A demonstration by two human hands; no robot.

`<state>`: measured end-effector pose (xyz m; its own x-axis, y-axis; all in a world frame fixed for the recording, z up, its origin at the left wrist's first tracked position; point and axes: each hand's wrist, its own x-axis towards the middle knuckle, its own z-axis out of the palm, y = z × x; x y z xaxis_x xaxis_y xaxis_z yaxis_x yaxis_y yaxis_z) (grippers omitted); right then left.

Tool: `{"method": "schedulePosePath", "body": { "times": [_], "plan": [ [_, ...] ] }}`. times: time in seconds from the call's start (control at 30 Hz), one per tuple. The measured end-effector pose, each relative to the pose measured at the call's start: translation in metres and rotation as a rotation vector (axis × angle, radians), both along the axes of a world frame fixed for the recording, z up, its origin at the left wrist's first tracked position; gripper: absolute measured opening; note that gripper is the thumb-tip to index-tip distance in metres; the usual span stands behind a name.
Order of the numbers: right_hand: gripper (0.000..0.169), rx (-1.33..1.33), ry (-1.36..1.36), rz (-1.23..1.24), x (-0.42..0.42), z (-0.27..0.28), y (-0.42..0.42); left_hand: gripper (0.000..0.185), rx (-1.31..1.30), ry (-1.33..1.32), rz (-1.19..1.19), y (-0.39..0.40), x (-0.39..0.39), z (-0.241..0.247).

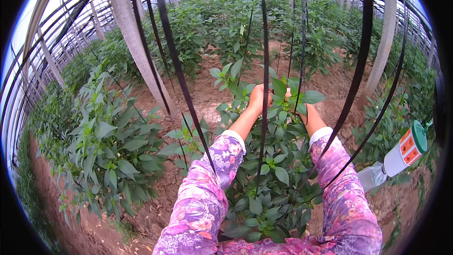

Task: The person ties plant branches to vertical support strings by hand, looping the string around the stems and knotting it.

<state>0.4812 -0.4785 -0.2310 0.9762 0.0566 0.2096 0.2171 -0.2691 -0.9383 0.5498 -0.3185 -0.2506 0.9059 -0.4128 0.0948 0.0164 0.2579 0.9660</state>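
A leafy green plant (272, 173), which looks like a pepper plant, stands between my outstretched arms. My left hand (261, 97) is at its upper stems, with the fingers curled inward; leaves and a hanging black strap hide what lies inside them. Across from it, my right hand (288, 93) is mostly behind broad leaves (279, 90), so only a bit of finger and the wrist show. Thin black twine (301, 63) drops into the foliage close to the right hand. A wider black strap (264, 42) hangs in front of the left hand.
Concrete posts (138, 39) rise at left and right. More black straps (177, 60) cross the view. Bushy plants (116, 141) grow to the left and in rows ahead, on dry brown soil (170, 198). A white container with a green lid (394, 161) is at the right.
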Motion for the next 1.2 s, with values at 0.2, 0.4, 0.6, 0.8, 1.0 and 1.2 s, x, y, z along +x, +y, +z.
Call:
{"method": "schedulePosePath", "body": {
  "times": [0.2, 0.4, 0.6, 0.8, 1.0, 1.2],
  "plan": [
    [0.018, 0.01, 0.04, -0.036, 0.002, -0.006, 0.0, 0.026, 0.5, -0.359, 0.008, 0.006, -0.038, 0.042],
    [0.015, 0.006, 0.066, -0.101, 0.011, -0.017, -0.008, 0.025, 0.396, -0.446, 0.023, -0.004, -0.045, 0.049],
    [0.012, -0.084, -0.044, -0.424, 0.033, 0.01, -0.063, 0.017, 0.793, -0.754, -0.08, -0.028, -0.01, 0.036],
    [0.043, 0.48, -0.346, 0.183, -0.017, 0.136, 0.001, 0.013, 0.629, -0.845, -0.194, -0.002, -0.021, 0.037],
    [0.013, 0.465, -0.148, 0.267, -0.023, 0.157, 0.009, 0.007, 0.299, -0.463, 0.032, -0.005, -0.042, 0.056],
    [0.015, 0.603, -0.148, 0.042, -0.006, 0.14, -0.014, 0.015, 0.002, -0.169, 0.073, 0.012, -0.07, 0.049]
  ]
}}
